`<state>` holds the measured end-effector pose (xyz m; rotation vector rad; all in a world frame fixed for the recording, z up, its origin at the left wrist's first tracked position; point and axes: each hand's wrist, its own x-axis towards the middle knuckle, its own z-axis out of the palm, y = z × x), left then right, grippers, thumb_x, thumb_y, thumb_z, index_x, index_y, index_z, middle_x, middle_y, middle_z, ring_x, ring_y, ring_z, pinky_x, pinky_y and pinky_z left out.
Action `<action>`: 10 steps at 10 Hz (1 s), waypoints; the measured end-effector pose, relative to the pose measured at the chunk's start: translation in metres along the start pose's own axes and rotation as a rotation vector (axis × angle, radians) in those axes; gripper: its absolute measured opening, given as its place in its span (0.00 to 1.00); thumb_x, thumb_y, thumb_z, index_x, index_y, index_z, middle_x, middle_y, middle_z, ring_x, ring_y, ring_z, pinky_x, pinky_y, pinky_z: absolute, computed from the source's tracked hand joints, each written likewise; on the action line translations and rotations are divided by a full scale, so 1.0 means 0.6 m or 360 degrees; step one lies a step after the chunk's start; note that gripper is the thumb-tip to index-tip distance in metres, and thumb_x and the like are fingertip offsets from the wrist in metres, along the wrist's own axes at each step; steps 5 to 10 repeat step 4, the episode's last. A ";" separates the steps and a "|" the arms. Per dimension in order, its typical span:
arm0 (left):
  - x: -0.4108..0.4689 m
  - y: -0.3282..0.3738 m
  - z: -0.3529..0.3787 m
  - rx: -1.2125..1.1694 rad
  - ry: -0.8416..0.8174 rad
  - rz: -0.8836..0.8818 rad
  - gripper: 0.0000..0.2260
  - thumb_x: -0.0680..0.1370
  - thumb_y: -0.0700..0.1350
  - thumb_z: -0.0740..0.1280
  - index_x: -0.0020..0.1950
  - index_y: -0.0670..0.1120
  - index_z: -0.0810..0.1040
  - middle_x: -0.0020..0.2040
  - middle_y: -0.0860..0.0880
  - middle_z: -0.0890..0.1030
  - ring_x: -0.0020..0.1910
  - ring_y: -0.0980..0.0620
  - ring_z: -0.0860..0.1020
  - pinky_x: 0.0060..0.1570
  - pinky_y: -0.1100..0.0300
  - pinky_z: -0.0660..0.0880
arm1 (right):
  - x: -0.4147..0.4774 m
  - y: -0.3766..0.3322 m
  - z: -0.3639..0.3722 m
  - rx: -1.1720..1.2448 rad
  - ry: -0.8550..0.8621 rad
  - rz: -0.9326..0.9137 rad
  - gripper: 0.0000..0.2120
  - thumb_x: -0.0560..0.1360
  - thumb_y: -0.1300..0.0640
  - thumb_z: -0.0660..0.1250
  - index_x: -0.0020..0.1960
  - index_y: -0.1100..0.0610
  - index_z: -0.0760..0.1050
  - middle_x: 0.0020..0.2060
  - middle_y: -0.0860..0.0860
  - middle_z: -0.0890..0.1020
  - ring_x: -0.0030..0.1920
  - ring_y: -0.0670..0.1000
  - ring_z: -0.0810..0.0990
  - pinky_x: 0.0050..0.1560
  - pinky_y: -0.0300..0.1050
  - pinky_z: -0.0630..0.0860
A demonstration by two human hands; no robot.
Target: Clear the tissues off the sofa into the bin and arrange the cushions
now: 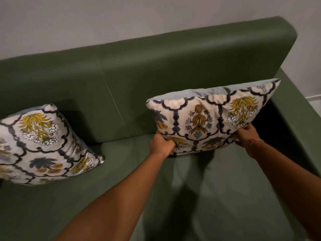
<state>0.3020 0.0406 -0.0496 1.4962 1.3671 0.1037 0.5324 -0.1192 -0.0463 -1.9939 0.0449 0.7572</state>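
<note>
No tissues show anywhere on the visible stretch of the dark green upholstered sofa [173, 70]: the seat, the backrest and the right armrest are bare of paper, so the clearing part looks done, though the sofa's far left end and the floor lie outside the view and no bin is in sight, so I cannot confirm where the tissues went. The work now sits in the cushion stage. One square cream cushion with a yellow-and-grey floral print [41, 145] lies at the left end of the seat, tilted back against the backrest with one corner pointing toward the middle; it appears placed, if slightly skewed. The second cushion of the same floral print [213, 117] is at the right end, standing nearly upright on its lower edge, its plain grey back facing the backrest, close to the right armrest but with a dark gap between them. The left hand [161, 143] is clamped on this cushion's lower left corner, fingers dug into the fabric; the right hand [246, 135], with a thin red thread at the wrist, grips the lower right corner in the same way. Judgement: task is near its end. Remaining: settle the right cushion back against the backrest, release, and perhaps square the left cushion to match.
</note>
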 end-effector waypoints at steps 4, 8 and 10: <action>-0.128 -0.172 -0.188 0.0695 -0.0078 -0.0056 0.31 0.71 0.46 0.65 0.74 0.50 0.63 0.70 0.42 0.74 0.66 0.40 0.73 0.64 0.52 0.71 | -0.351 -0.047 0.018 0.0524 0.0204 -0.0203 0.24 0.75 0.59 0.66 0.70 0.49 0.67 0.65 0.49 0.76 0.63 0.49 0.75 0.66 0.55 0.71; -0.128 -0.172 -0.188 0.0695 -0.0078 -0.0056 0.31 0.71 0.46 0.65 0.74 0.50 0.63 0.70 0.42 0.74 0.66 0.40 0.73 0.64 0.52 0.71 | -0.351 -0.047 0.018 0.0524 0.0204 -0.0203 0.24 0.75 0.59 0.66 0.70 0.49 0.67 0.65 0.49 0.76 0.63 0.49 0.75 0.66 0.55 0.71; -0.128 -0.172 -0.188 0.0695 -0.0078 -0.0056 0.31 0.71 0.46 0.65 0.74 0.50 0.63 0.70 0.42 0.74 0.66 0.40 0.73 0.64 0.52 0.71 | -0.351 -0.047 0.018 0.0524 0.0204 -0.0203 0.24 0.75 0.59 0.66 0.70 0.49 0.67 0.65 0.49 0.76 0.63 0.49 0.75 0.66 0.55 0.71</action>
